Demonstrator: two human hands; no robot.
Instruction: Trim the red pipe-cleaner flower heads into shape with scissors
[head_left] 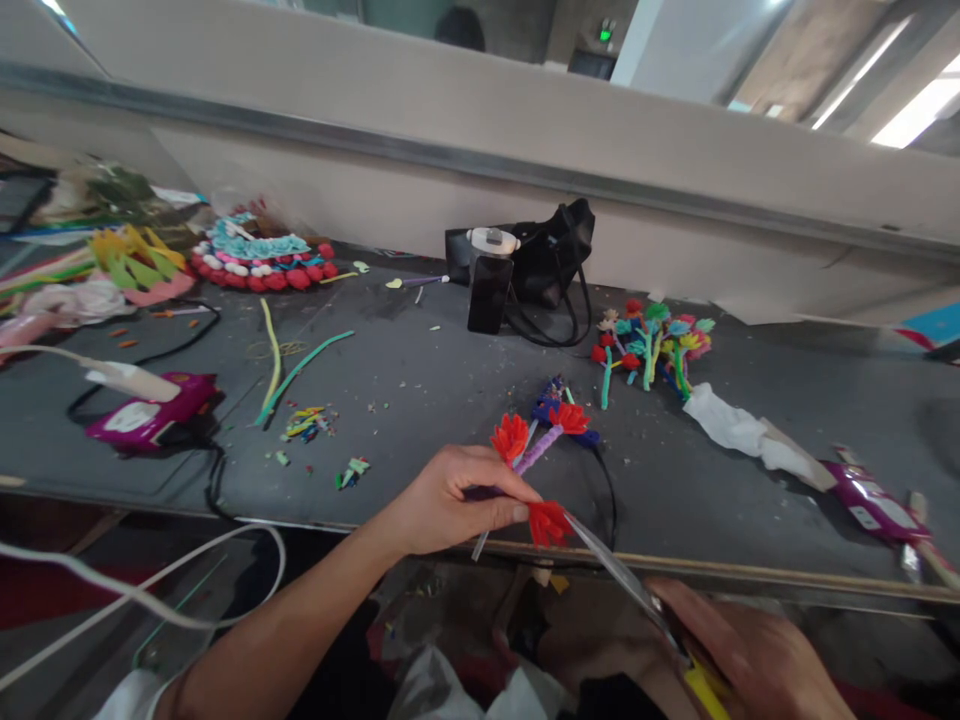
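At the near edge of the grey bench (pixel 450 380), head view, the left hand (pixel 450 500) held a small bunch of pipe-cleaner flowers (pixel 536 445), its grip clamped on the stems, thumb on top. Red blooms and a purple twisted stem showed beyond the fingers; the lower stem ends were partly covered by the hand. One more red bloom (pixel 549 522) sat just below the thumb, at the tip of the scissors (pixel 615 570). The right hand (pixel 742 650) held those scissors by a yellow handle, grip closed on it. Whether the blades were apart or together could not be read from this angle. That hand was cut off by the frame's lower edge.

Farther back on the bench lay a second cluster of coloured flowers (pixel 652 345), a crumpled white tissue (pixel 739 425) just beside it, a black bag (pixel 551 260) with a dark bottle (pixel 490 285) in front of it, loose green and yellow pipe cleaners (pixel 296 370), and scraps (pixel 307 425). A magenta glue gun (pixel 150 415) lay at left with its cord. A round red, white and teal arrangement (pixel 259 260) sat at far left, details blurred. The object at the right edge was cropped, unidentifiable.
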